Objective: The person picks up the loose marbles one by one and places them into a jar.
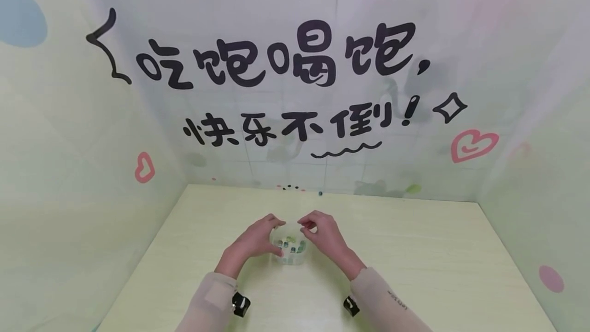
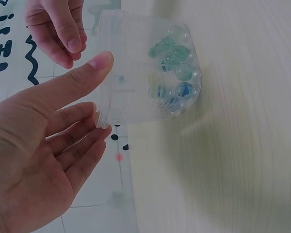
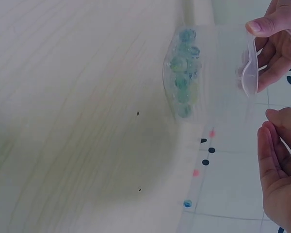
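Observation:
A clear plastic container stands on the table with several green and blue glass marbles at its bottom. My left hand grips it by the rim, with the thumb on one side and the fingers round the other. Close to the rim on the opposite side is my right hand. Its thumb and forefinger come together at the tips, and the right wrist view shows nothing between them. A lone blue marble lies apart from the container, at the table's back edge.
A pale wood-grain table extends to both sides. Printed panels enclose it on the left, right and back; the back wall carries large black lettering. A dark wrist camera hangs below the left sleeve, another camera below the right.

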### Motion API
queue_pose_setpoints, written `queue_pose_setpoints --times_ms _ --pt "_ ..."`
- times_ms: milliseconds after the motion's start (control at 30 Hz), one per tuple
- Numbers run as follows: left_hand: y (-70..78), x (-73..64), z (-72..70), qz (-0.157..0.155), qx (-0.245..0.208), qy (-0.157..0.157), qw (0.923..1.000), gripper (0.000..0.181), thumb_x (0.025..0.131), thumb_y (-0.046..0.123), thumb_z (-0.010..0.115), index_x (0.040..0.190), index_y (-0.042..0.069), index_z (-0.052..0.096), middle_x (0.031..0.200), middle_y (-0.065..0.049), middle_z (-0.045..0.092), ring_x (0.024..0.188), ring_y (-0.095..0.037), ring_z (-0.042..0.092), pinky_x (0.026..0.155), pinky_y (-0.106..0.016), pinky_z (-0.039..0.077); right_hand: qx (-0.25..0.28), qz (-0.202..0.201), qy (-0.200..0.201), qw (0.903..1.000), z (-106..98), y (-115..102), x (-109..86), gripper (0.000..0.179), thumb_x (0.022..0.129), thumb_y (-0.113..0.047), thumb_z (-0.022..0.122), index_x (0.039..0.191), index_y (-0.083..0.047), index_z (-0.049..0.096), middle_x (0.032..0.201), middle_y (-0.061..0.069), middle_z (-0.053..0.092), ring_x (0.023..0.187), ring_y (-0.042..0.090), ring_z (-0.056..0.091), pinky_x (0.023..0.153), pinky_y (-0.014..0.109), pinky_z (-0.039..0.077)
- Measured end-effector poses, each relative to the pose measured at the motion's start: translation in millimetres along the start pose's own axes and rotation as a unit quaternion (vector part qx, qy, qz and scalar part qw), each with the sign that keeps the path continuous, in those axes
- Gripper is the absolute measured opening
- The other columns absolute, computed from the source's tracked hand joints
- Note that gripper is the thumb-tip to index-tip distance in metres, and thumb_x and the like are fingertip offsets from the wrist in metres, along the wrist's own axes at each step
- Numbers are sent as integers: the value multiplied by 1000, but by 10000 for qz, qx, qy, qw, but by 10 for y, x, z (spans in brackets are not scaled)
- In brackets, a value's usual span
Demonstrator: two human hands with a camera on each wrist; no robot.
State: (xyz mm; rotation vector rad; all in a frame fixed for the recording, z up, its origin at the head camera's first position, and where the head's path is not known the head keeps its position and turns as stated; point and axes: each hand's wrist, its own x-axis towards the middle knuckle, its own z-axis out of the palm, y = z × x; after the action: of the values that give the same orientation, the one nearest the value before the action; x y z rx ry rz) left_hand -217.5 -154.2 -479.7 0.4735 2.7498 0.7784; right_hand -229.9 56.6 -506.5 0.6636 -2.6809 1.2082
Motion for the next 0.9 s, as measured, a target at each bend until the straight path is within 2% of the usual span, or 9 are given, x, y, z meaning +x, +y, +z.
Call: queue_pose_setpoints --times_ms 267,467,700,900 --pt "-3 1 -11 -58 31 1 10000 72 73 18 89 136 4 58 128 -14 58 117 -32 58 102 -50 50 42 89 351 9993 -52 129 94 14 86 -2 74 100 -4 74 92 8 72 82 19 69 77 36 61" --pt "-7 13 1 -63 129 -66 9999 73 73 18 89 137 4 57 130 -12 57 119 -33 58 103 -50 50 -90 418 575 9974 -88 257 172 14 86 -5 75 100 -5 74 94 8 72 84 17 69 76 30 60" --pt "-3 -8 -13 -7 103 -100 9999 73 73 18 89 138 4 56 131 -14 57 119 -33 58 102 -50 50 -101 635 856 9942 -141 461 314 16 87 -6 74 103 -3 74 96 11 72 85 21 68 77 34 60" --pt "2 -10 -22 -28 84 -101 9999 74 74 18 88 138 4 56 131 -12 56 120 -33 58 103 -50 50 -10 1153 938 9889 -152 646 424 21 87 -5 74 107 0 72 101 15 72 91 27 69 83 39 59"
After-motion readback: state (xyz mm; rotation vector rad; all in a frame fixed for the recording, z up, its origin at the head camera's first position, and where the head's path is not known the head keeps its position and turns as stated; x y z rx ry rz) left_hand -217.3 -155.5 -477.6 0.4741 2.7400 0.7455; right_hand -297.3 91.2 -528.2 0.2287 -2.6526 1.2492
